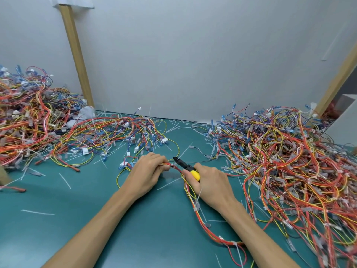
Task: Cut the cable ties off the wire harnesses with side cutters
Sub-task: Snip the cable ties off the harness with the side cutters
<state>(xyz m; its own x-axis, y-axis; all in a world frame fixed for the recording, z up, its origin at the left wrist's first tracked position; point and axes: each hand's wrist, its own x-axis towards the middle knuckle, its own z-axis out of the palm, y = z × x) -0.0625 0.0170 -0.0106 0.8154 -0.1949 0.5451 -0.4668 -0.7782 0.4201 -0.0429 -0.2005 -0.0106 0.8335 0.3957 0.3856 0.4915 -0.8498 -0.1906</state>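
Centrally, left hand (pixel 146 171) fingers (pixel 156 158) clamp harness (pixel 195 208); right hand (pixel 210 182) grips side cutters (pixel 188 168), tips seemingly just beside.

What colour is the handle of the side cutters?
The side cutters' handle is yellow, clearest in the head view.

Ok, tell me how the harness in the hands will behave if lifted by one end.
Probably floppy: the wire harness snakes in loose curves from the left hand. Likely light: thin wires. May snag the pile of harnesses beside it.
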